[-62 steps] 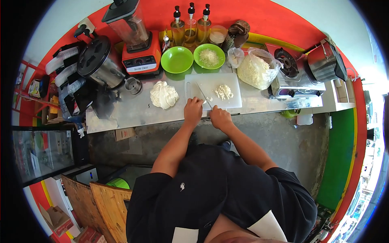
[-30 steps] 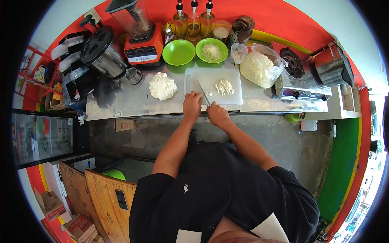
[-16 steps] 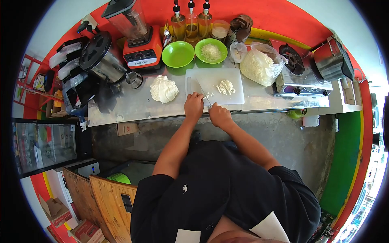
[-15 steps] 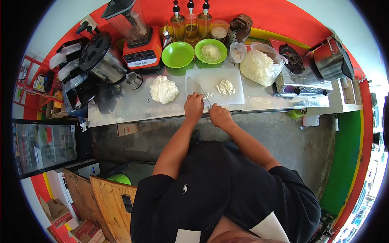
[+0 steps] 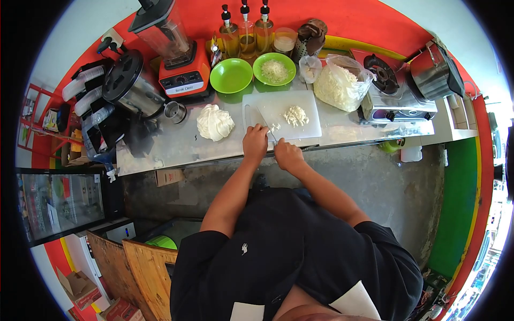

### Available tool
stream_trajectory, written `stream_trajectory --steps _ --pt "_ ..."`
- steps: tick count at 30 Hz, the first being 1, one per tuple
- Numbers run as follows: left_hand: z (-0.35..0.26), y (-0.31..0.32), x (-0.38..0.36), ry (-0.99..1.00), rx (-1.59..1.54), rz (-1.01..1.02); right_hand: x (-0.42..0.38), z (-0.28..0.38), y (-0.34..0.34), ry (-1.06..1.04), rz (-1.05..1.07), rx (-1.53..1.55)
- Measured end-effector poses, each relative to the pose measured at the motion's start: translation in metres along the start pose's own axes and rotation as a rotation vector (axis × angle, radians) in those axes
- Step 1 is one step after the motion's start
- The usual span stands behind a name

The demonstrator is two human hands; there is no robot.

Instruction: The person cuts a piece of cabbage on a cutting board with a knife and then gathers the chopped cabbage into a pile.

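A knife point(image 5: 267, 122) is in my right hand point(image 5: 289, 154), its blade reaching up and left over the white cutting board point(image 5: 305, 101). My left hand point(image 5: 256, 141) rests at the board's lower left edge, beside the blade. Its fingers are curled together, and whatever they hold is hidden beneath them. A few small white bits point(image 5: 275, 127) lie just right of the blade. Farther right on the board sits a pile of chopped pale pieces point(image 5: 296, 115).
Left of the board lies a white knotted plastic bag point(image 5: 214, 122). Behind are an empty green bowl point(image 5: 231, 76), a green bowl with pale shreds point(image 5: 274, 68) and a blender point(image 5: 184, 80). To the right stand a filled clear bag point(image 5: 342, 88) and a gas stove point(image 5: 399, 109).
The whole view has shifted slightly. Both hands stay at nearly the same spot on the board, with the knife still in my right hand.
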State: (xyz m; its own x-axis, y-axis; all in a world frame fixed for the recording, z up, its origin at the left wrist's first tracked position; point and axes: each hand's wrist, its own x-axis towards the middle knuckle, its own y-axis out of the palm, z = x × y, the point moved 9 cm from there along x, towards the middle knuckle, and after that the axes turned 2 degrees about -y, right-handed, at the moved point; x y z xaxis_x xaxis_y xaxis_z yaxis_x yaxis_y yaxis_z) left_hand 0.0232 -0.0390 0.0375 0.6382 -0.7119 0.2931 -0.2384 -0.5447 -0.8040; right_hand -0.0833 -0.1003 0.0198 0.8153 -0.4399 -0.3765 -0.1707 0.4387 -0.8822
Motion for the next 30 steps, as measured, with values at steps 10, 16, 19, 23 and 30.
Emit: stream_trajectory --steps 10,16,19,23,30 --pt "0.002 0.001 0.0 0.007 -0.04 0.01 0.0 0.003 -0.009 0.009 -0.05 -0.068" --pt "0.001 0.0 -0.002 0.037 -0.049 -0.034 -0.001 -0.004 0.003 0.093 -0.033 0.036" --pt "0.004 -0.003 -0.002 0.041 -0.06 -0.064 0.003 -0.004 -0.006 0.057 0.0 -0.001" --pt "0.009 -0.004 -0.001 0.012 -0.122 -0.089 -0.002 0.0 -0.005 0.05 0.022 -0.036" --pt "0.014 -0.004 0.0 -0.044 -0.119 -0.075 0.001 -0.002 0.004 0.107 -0.038 0.064"
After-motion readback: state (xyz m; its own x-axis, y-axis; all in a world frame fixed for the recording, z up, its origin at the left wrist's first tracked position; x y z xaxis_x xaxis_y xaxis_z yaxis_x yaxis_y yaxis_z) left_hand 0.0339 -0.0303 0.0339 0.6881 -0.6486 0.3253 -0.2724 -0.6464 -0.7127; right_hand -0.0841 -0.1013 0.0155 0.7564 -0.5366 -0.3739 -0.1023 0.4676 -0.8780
